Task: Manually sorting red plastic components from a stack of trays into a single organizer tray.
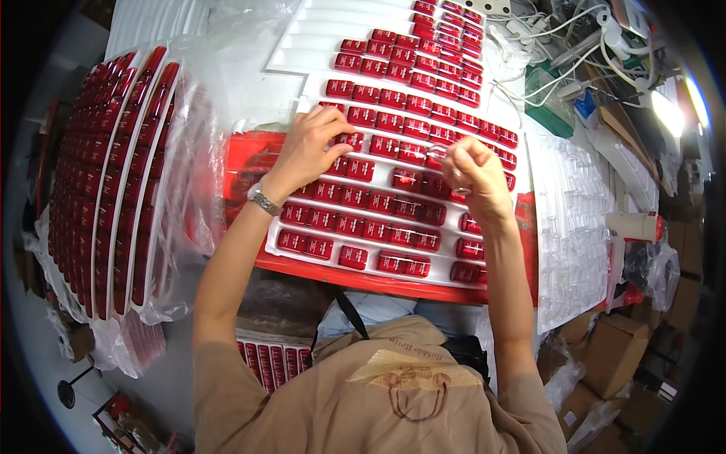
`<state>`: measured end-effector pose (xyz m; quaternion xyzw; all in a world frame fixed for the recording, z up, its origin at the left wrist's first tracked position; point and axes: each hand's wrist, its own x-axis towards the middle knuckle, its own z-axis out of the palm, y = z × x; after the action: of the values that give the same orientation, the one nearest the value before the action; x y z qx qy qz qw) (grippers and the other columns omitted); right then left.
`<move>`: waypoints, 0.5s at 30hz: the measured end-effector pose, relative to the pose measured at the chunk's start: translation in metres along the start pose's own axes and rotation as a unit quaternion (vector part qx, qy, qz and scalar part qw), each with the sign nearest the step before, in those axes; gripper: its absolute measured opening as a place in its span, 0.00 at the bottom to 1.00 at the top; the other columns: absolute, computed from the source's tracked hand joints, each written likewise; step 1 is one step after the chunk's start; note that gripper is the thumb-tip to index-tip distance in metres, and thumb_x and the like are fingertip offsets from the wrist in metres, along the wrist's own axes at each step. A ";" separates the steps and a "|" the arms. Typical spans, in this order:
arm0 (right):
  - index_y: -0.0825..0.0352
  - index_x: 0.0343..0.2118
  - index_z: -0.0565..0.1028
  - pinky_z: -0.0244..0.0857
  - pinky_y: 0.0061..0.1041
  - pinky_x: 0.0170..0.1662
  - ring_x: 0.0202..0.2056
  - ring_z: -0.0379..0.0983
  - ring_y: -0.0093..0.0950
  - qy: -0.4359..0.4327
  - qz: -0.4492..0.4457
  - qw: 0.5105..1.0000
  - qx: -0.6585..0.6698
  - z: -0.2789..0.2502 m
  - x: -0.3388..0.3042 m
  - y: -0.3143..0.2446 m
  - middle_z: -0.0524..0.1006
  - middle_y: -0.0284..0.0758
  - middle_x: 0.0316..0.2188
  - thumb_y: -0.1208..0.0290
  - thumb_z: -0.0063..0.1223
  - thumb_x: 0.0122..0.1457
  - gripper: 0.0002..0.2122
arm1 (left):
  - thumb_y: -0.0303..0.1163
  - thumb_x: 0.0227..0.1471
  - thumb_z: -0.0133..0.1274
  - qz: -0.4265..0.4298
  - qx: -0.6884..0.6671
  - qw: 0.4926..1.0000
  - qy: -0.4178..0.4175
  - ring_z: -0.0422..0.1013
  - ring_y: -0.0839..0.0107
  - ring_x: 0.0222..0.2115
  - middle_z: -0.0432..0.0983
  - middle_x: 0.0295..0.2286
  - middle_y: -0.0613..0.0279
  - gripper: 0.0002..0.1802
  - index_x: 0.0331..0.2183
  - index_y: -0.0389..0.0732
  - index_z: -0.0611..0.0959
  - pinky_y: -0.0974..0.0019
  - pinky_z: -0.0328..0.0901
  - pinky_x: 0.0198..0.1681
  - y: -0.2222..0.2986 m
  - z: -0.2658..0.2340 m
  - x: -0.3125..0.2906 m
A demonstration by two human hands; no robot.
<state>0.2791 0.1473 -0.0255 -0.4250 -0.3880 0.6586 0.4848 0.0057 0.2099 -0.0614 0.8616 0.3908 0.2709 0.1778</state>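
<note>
Small glossy red containers [354, 195] with pale print lie in rows in white ribbed trays [454, 219] on the table. My left hand [314, 144], with a watch at the wrist, reaches over the left part of the rows. Its thumb and fingertips close around the ends of one red container [350, 140]. Over the right part of the rows, my right hand [480, 175] is closed with bent fingers. A clear plastic piece [458, 181] shows at its fingertips, and another shiny clear part juts out to the left; their exact shape is hard to make out.
Stacked trays of red containers [113, 181], wrapped in clear film, stand at left. Clear plastic trays [571, 227] lie right of the red table edge [363, 281]. White cables [560, 83] tangle at the far right, near a lit lamp [669, 113]. Cardboard boxes [614, 348] sit lower right.
</note>
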 end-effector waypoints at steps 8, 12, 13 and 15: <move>0.66 0.29 0.75 0.50 0.09 0.19 0.16 0.62 0.10 0.018 0.061 0.998 -0.006 0.030 0.003 0.026 0.75 0.30 0.18 0.63 0.59 0.53 0.10 | 0.31 0.36 0.62 0.045 0.103 0.993 -0.039 0.66 0.69 0.34 0.71 0.32 0.68 0.16 0.33 0.41 0.81 0.65 0.56 0.38 0.045 0.000 -0.016; 0.67 0.28 0.75 0.55 0.09 0.21 0.17 0.65 0.11 0.030 0.077 0.996 -0.042 0.036 -0.004 0.019 0.75 0.30 0.19 0.65 0.60 0.53 0.10 | 0.27 0.39 0.60 0.008 -0.092 0.995 -0.021 0.67 0.65 0.36 0.70 0.33 0.62 0.15 0.35 0.38 0.79 0.64 0.60 0.40 0.041 0.004 -0.020; 0.68 0.27 0.75 0.57 0.10 0.22 0.18 0.66 0.13 0.045 0.077 0.992 -0.090 0.043 -0.006 0.017 0.75 0.30 0.19 0.66 0.60 0.52 0.10 | 0.26 0.41 0.60 -0.010 -0.231 0.973 -0.015 0.67 0.63 0.37 0.69 0.33 0.60 0.15 0.35 0.36 0.78 0.63 0.62 0.40 0.042 0.006 -0.020; 0.69 0.25 0.72 0.64 0.14 0.24 0.20 0.70 0.16 0.056 0.065 0.984 -0.158 0.056 -0.004 0.017 0.76 0.31 0.20 0.66 0.63 0.50 0.12 | 0.24 0.41 0.59 -0.013 -0.260 0.965 -0.013 0.67 0.63 0.38 0.69 0.33 0.58 0.15 0.36 0.36 0.77 0.64 0.63 0.40 0.046 0.006 -0.022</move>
<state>0.2219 0.1340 -0.0218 -0.5568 -0.4306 0.5943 0.3891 0.0245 0.1634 -0.0496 0.7840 0.3160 0.3495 0.4042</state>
